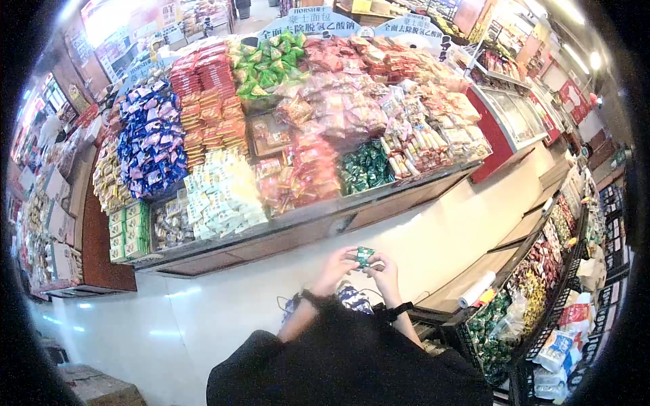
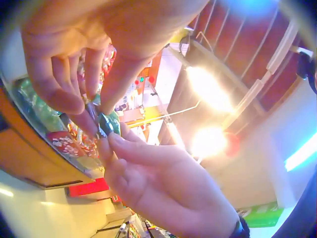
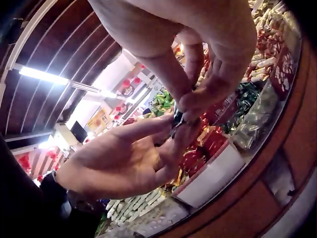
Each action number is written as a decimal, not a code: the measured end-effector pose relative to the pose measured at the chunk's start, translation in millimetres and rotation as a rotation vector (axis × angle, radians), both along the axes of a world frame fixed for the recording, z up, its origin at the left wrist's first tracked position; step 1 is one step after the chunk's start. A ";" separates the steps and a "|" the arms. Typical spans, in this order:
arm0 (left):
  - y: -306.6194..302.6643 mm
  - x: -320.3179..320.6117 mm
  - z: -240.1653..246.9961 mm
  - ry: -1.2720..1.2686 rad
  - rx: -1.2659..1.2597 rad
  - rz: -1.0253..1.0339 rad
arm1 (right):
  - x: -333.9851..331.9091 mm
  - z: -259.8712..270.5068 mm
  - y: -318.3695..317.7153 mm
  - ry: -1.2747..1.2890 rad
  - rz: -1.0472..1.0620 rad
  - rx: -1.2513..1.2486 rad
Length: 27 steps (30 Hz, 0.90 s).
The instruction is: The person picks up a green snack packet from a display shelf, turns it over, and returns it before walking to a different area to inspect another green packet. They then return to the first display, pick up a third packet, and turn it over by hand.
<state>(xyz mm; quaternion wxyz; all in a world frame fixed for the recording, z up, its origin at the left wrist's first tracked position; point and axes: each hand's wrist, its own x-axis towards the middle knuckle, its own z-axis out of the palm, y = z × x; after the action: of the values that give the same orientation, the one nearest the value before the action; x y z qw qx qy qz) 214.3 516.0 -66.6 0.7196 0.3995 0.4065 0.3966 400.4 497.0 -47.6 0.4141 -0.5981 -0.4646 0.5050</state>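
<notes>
A small green wrapped packet (image 1: 364, 256), like a candy in shiny foil, is held between both hands in front of the chest. My left hand (image 1: 336, 268) pinches its left side with thumb and fingers. On its right side, my right hand (image 1: 385, 274) does the same. In the left wrist view the packet (image 2: 112, 124) shows partly between the fingertips, which cover much of it. Fingers of both hands meet close together over the packet (image 3: 177, 118) in the right wrist view. Similar green packets (image 1: 366, 168) lie in a bin of the display ahead.
A wide display stand (image 1: 318, 227) full of packaged snacks spans the front, beyond a strip of pale floor (image 1: 223, 304). At the right, a black-edged rack (image 1: 575, 271) holds more wrapped goods, with a white roll (image 1: 477, 289) by it. A cardboard box (image 1: 95, 386) sits at lower left.
</notes>
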 end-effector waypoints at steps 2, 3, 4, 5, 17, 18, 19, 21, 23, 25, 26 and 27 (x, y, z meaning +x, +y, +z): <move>22.7 5.6 -18.7 -0.029 -0.045 0.014 | 5.7 -11.8 24.7 -0.010 0.001 -0.038; 34.9 8.8 -24.3 -0.042 -0.054 0.038 | 7.8 -19.7 39.2 0.000 -0.016 -0.028; 48.0 11.5 -27.5 -0.054 -0.065 0.067 | 9.2 -29.3 53.0 0.011 -0.028 -0.020; 60.7 14.7 -31.3 -0.063 -0.069 0.094 | 11.1 -39.6 68.1 0.023 -0.035 -0.016; 249.3 57.6 -88.7 0.250 -0.194 0.203 | 46.2 -94.4 316.5 -0.048 0.266 -0.118; 267.4 59.5 -98.1 0.255 -0.177 0.211 | 48.1 -103.4 339.6 -0.101 0.286 -0.089; 277.3 63.2 -104.8 0.292 -0.126 0.222 | 48.6 -115.5 354.5 -0.151 0.309 -0.069; 295.2 73.9 -120.2 0.420 -0.113 0.310 | 45.6 -134.4 378.2 -0.163 0.346 -0.116; 316.2 82.9 -82.3 0.628 -0.142 0.350 | 37.3 -128.1 398.4 -0.353 0.388 0.028; 328.1 89.0 -102.8 0.698 -0.140 0.403 | 33.8 -149.6 418.0 -0.259 0.379 -0.114; 336.5 91.3 -117.6 0.730 -0.134 0.427 | 34.3 -162.7 424.3 -0.299 0.376 -0.074; 339.0 95.6 -139.8 0.765 0.026 0.554 | 32.1 -164.8 430.5 -0.340 0.374 -0.033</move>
<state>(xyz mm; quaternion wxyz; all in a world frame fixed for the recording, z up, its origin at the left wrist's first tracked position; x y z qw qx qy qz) 310.0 855.1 -206.4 0.3802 0.4025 0.7286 0.4032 432.4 927.5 -212.4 0.2197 -0.5849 -0.6218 0.4722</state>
